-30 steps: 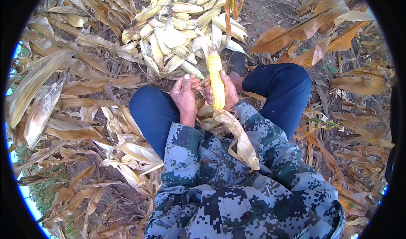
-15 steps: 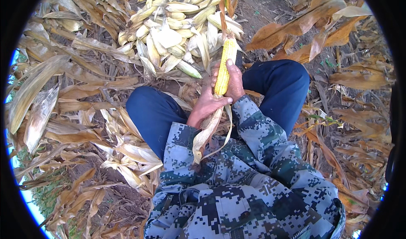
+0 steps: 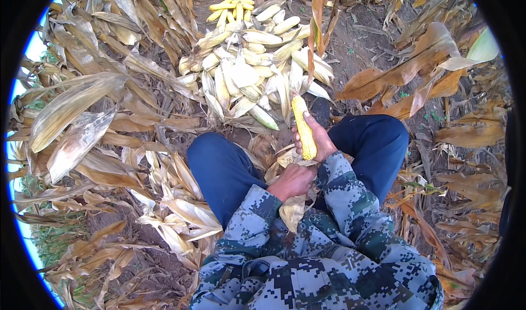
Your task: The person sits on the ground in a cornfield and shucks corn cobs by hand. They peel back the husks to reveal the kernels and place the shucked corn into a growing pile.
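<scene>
A bare yellow corn cob (image 3: 302, 124) stands tilted in front of me, its tip pointing away. My right hand (image 3: 320, 137) wraps round its lower half, thumb along the side. Just below the cob's base, my left hand (image 3: 295, 181) is closed on dry corn husk (image 3: 293, 213), which hangs out beneath the fist towards my lap. More pale husk shows between the left fist and the cob; whether any of it still joins the cob is hidden by my hands.
Ahead lies a heap of ears in pale husks (image 3: 255, 63), with several bare yellow ears (image 3: 236, 3) at its far end. Loose husks (image 3: 183, 214) lie beside my left knee (image 3: 219, 162). Dry stalks and leaves (image 3: 430, 63) cover the ground on both sides.
My left hand has moved from around the cob's lower part down to a fist below its base, with husk in it. The right hand keeps its hold. The whole view has shifted.
</scene>
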Available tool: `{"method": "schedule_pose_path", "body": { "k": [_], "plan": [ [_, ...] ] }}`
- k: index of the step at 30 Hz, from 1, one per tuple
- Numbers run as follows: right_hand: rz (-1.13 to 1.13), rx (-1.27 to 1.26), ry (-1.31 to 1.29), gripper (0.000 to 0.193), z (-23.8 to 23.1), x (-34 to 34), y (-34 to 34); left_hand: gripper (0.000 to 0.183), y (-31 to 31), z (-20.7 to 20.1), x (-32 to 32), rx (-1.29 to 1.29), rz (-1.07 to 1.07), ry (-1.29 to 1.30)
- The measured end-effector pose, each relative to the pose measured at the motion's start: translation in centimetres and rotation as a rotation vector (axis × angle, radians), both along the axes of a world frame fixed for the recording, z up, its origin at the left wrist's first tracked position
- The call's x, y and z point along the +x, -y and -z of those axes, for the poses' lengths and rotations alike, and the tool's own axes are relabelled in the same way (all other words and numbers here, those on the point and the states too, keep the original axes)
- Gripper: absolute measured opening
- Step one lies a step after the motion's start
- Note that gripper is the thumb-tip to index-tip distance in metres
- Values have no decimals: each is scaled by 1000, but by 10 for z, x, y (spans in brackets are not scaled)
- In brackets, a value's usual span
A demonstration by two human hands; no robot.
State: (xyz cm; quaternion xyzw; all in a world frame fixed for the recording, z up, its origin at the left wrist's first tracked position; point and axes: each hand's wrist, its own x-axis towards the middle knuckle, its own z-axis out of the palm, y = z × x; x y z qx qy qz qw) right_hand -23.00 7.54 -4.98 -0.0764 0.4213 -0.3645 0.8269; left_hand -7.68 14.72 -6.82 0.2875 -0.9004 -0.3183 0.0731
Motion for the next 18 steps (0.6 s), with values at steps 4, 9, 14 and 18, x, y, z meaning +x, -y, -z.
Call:
{"method": "schedule_pose_path", "body": {
  "k": [4,9,14,18],
  "plan": [
    [150,71,124,56,28,15,-1,13,-2,-12,2,0,-92,9],
    [463,311,15,38,127,11,-16,23,5,-9,19,-15,-201,67],
    [101,242,72,21,158,29,-3,29,4,-41,24,-23,-211,-94],
    [254,18,96,24,77,57,129,29,12,-44,22,-54,-342,-184]
  ]
}}
